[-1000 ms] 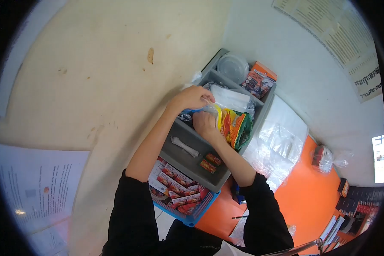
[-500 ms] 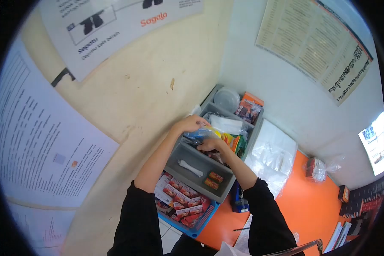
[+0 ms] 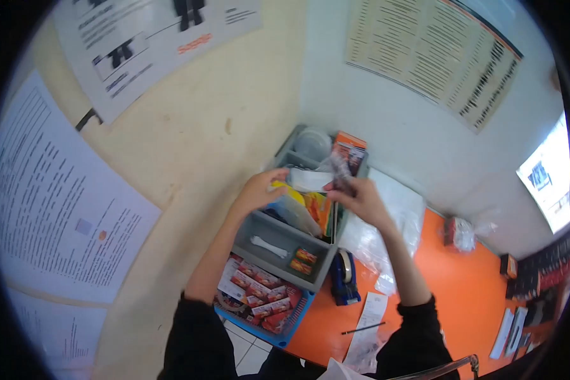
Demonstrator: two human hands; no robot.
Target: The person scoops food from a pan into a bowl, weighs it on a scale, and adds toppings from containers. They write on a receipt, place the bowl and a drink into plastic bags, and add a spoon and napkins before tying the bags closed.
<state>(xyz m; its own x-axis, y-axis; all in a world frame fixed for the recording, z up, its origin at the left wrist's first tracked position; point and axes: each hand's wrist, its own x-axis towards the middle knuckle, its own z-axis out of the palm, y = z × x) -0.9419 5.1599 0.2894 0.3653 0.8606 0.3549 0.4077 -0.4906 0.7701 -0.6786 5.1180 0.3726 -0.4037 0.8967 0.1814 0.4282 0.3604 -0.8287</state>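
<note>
My left hand [image 3: 259, 190] is over the left side of the grey divided organizer [image 3: 244, 231], its fingers apart beside a clear plastic bag with a yellow edge [image 3: 296, 212]. Whether the fingertips touch the bag is hard to tell. My right hand [image 3: 361, 199] is raised over the organizer's right side, closed on a dark item in clear plastic [image 3: 342, 170], blurred by motion. Behind the hands are a white plastic packet [image 3: 310, 181], round clear lids [image 3: 313, 144] and an orange box [image 3: 349, 145]. An orange and green packet [image 3: 318, 209] stands beside the bag.
In the front compartment lie a white strip [image 3: 269, 247] and small orange packs [image 3: 303, 259]. A blue basket [image 3: 301, 320] of red printed packets sits nearer me. On the orange table [image 3: 449, 285] are a blue tape dispenser [image 3: 345, 278], a receipt [image 3: 370, 316], a pen [image 3: 363, 329] and clear plastic bags [image 3: 392, 221].
My right hand has come up out of the organizer and to the right with the plastic-wrapped dark item. My left hand's fingers have spread near the bag. The whole view has shifted slightly.
</note>
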